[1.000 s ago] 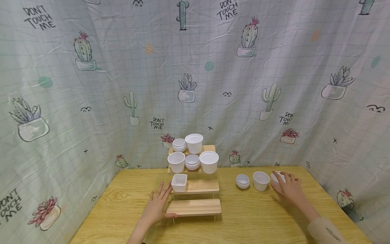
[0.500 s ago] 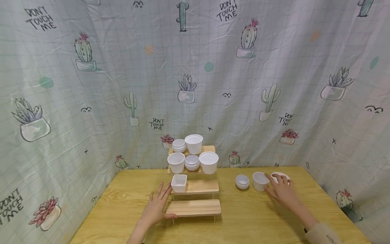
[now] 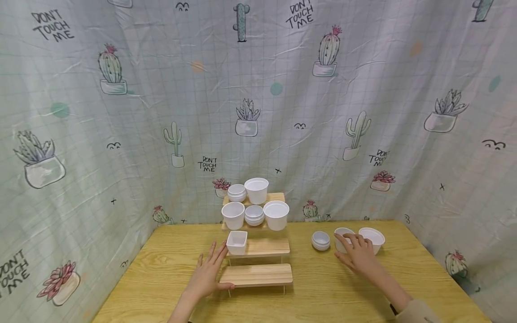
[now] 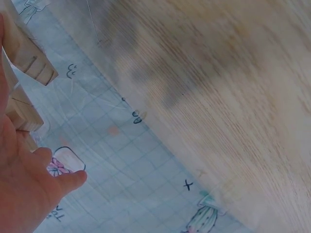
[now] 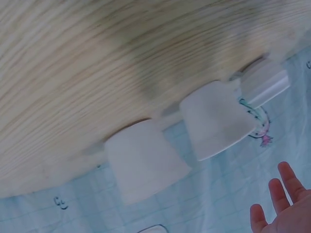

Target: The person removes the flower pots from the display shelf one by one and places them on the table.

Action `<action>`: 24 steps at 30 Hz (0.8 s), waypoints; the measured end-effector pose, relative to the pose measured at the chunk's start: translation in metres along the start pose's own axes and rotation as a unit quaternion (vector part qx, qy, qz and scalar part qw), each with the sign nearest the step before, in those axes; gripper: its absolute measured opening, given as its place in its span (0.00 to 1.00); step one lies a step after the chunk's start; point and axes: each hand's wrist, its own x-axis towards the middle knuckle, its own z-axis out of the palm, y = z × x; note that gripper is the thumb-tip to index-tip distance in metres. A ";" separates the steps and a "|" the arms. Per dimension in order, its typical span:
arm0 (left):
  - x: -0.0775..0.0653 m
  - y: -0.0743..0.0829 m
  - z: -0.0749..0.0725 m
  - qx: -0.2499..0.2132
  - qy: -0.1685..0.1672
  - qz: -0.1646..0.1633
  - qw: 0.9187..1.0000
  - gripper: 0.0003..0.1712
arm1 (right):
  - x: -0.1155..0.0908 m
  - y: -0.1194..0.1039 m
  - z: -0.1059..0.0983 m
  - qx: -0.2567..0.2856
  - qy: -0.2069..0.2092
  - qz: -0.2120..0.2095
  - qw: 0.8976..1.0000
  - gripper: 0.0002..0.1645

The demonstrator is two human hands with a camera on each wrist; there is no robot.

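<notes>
My left hand [image 3: 205,276] lies along the left end of the wooden step shelf [image 3: 258,274], fingertips at the second step from the front and thumb at the lowest one. Beside those fingertips stands a square white pot [image 3: 237,242]. My right hand [image 3: 361,256] reaches over a round white pot [image 3: 341,246] on the table, fingers spread and partly covering it. In the right wrist view, the fingers [image 5: 279,195] of that hand show apart from the pots. A wider white pot [image 3: 373,237] stands to its right, a small ribbed pot [image 3: 321,241] to its left.
Several white round pots stand on the shelf's upper two steps, including a wide pot [image 3: 276,215] and a small ribbed pot [image 3: 254,215]. A cactus-print curtain [image 3: 278,139] hangs behind and beside the yellow wood-grain table [image 3: 161,255].
My right hand has moved left, from the rightmost pot to over the middle one, leaving the rightmost pot uncovered. My left hand has stayed at the shelf.
</notes>
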 end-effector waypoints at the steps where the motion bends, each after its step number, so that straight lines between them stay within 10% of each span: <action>1: 0.000 0.000 0.000 0.001 -0.001 -0.001 1.000 0.64 | 0.001 -0.003 -0.001 0.004 -0.001 -0.002 1.000 0.33; 24: 0.001 -0.001 0.001 0.005 -0.006 -0.003 1.000 0.63 | 0.021 -0.061 -0.018 0.048 0.025 -0.069 0.996 0.34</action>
